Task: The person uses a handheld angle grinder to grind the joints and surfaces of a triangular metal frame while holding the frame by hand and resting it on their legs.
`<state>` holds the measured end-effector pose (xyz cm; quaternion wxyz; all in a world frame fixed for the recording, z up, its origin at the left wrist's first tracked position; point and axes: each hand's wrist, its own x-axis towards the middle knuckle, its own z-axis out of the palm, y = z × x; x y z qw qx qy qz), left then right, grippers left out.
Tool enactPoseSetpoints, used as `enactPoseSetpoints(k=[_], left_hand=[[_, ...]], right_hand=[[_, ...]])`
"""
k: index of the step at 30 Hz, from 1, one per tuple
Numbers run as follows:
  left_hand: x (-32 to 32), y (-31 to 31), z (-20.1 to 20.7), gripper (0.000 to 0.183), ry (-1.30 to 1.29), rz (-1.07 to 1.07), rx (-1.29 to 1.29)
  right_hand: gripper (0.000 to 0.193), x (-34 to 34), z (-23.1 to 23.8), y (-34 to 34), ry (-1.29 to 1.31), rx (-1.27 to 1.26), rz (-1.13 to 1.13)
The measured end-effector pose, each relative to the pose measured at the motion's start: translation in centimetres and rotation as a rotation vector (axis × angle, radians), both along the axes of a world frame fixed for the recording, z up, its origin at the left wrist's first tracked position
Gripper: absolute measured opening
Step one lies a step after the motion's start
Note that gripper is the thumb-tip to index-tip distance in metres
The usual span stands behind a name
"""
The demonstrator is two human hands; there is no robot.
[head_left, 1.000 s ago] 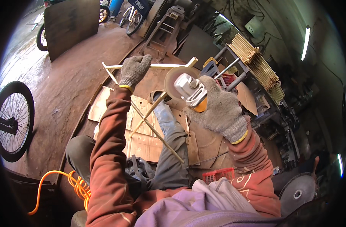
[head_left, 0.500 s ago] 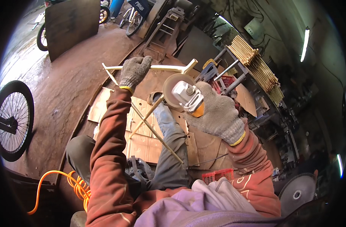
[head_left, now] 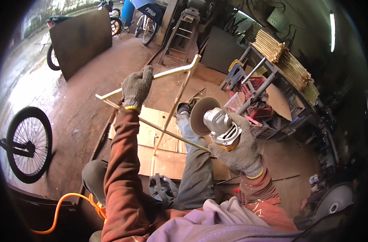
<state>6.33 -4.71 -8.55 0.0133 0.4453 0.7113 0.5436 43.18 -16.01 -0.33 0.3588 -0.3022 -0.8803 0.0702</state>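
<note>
Both my hands wear grey knitted gloves with yellow cuffs. My left hand (head_left: pixel 137 89) is closed round the top bar of a pale brass-coloured tube frame (head_left: pixel 172 72), holding it tilted up before me. Two long legs of the frame cross below the bar, over my outstretched leg. In my right hand (head_left: pixel 241 151) is an angle grinder (head_left: pixel 221 127), gripped by its body. Its round disc (head_left: pixel 200 116) stands to the right of the frame, apart from the tubes. Whether the disc is spinning I cannot tell.
Flattened cardboard (head_left: pixel 167 121) lies under my legs. To the right, a dark metal rack (head_left: pixel 256 94) carries stacked brass-coloured tubes (head_left: pixel 282 60). A bicycle wheel (head_left: pixel 29 145) stands at left, near an orange hose (head_left: pixel 65 197). A dark panel (head_left: pixel 82 42) leans farther back.
The grinder has moved down and away from the frame's right end. My left hand has tilted the frame, its right end now higher and its left end lower. The view has shifted a little.
</note>
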Motion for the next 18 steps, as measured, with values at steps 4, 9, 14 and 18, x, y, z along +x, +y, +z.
enactPoseSetpoints(k=[4,9,14,18], left_hand=[[1.8,-1.1,0.5,0.064,0.069,0.007,-0.013],[1.6,-0.9,-0.5,0.067,-0.045,-0.006,0.053],[2.5,-1.2,0.0,0.066,-0.05,-0.013,0.042],[2.6,-0.9,-0.2,0.063,-0.028,-0.008,0.035]], right_hand=[[0.09,-0.7,-1.3,1.1,0.01,-0.021,-0.11],[0.094,-0.2,-2.1,3.6,0.021,0.049,-0.098],[0.089,-1.4,-3.3,4.8,0.031,0.044,-0.113],[0.087,-2.2,-3.3,5.4,0.011,0.08,-0.057]])
